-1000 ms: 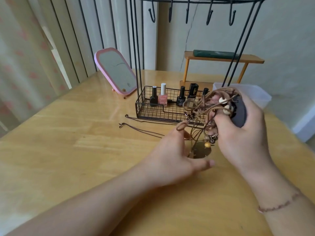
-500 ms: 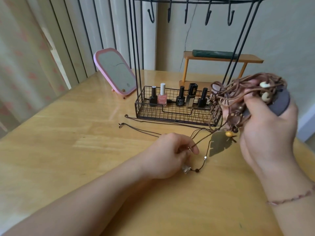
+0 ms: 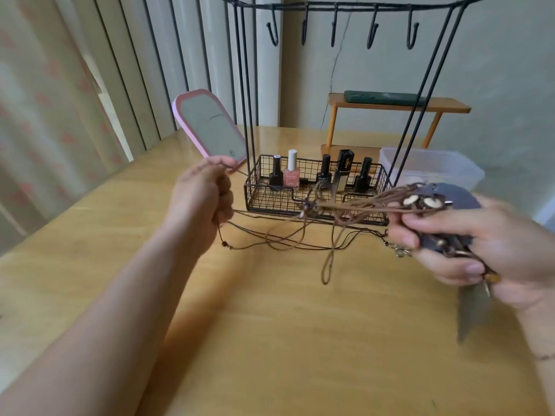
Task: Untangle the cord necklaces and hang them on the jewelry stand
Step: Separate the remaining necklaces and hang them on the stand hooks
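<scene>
Head view: right hand (image 3: 492, 253) blurred, cords (image 3: 330, 223) tangled.

Both forearms are bare, with a thin bracelet (image 3: 545, 357) on the right wrist.

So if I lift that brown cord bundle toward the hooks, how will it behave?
Probably floppy: the brown cord bundle sags in loops between the left hand and right hand. Likely light. The dangling loops could snag the black wire basket.
</scene>
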`<state>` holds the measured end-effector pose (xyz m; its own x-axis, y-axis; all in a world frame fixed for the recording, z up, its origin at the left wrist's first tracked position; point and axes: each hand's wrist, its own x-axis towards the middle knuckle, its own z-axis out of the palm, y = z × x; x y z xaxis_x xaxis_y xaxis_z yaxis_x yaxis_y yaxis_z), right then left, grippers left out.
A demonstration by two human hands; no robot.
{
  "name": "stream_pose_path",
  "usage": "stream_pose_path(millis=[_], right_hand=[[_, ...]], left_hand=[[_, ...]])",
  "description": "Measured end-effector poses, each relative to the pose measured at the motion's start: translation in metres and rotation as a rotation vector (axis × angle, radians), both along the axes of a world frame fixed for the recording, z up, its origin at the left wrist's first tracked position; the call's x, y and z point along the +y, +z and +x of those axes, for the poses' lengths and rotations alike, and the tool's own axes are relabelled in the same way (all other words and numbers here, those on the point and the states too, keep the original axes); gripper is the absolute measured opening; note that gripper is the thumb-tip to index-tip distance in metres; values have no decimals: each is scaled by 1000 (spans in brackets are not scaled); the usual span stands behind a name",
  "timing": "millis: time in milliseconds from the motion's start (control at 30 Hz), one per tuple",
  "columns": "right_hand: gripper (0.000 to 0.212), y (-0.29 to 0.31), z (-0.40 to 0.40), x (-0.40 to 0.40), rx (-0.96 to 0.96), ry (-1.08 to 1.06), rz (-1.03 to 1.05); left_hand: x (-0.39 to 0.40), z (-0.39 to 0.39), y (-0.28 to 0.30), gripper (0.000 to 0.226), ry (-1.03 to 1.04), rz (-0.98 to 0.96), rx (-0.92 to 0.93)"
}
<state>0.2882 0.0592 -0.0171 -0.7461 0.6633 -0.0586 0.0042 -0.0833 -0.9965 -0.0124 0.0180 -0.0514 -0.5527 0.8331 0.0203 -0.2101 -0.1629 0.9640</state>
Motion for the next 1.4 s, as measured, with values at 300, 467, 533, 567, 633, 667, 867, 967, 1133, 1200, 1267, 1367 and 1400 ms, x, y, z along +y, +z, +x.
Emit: stream_pose_path(millis=[300, 467, 533, 567, 633, 667, 867, 967, 1133, 1200, 1267, 1367, 1400], right_hand=[[29, 5, 17, 1, -852, 264, 408], [31, 2, 8, -7, -1158, 286, 622], [59, 7, 4, -16, -1217, 301, 654], [73, 8, 2, -21, -1234, 273, 651], [90, 6, -2, -25, -1218, 170, 703], [89, 3, -5, -23, -1174, 122, 774], [16, -27, -42, -26, -853, -13, 1071], [16, -40, -56, -35, -790, -60, 1060], [39, -52, -77, -44, -743, -151, 993], [31, -55, -78, -43, -772, -101, 1004], [12, -56, -75, -37, -755, -117, 953], [12, -52, -66, -26, -654, -209, 819], [14, -50, -64, -23, -632, -231, 789]], left_hand=[[-20, -38, 15, 27, -13, 244, 338], [-31, -49, 18, 11, -520, 185, 748], [-33, -50, 19, 11, -635, 189, 787], [-35, -49, 21, 13, -682, 186, 785], [-39, -48, 25, 22, -750, 138, 820], [-41, -47, 27, 28, -743, 62, 888], [-45, -46, 19, 17, -666, -821, 1429], [-46, -38, 18, 11, -676, -905, 1473], [-35, -10, 7, 18, -720, -676, 1534], [-31, 4, 2, 21, -833, -557, 1501], [-28, 14, -2, 27, -916, -465, 1452], [-25, 23, -10, 32, -934, -389, 1400], [-23, 27, -14, 34, -925, -377, 1380]])
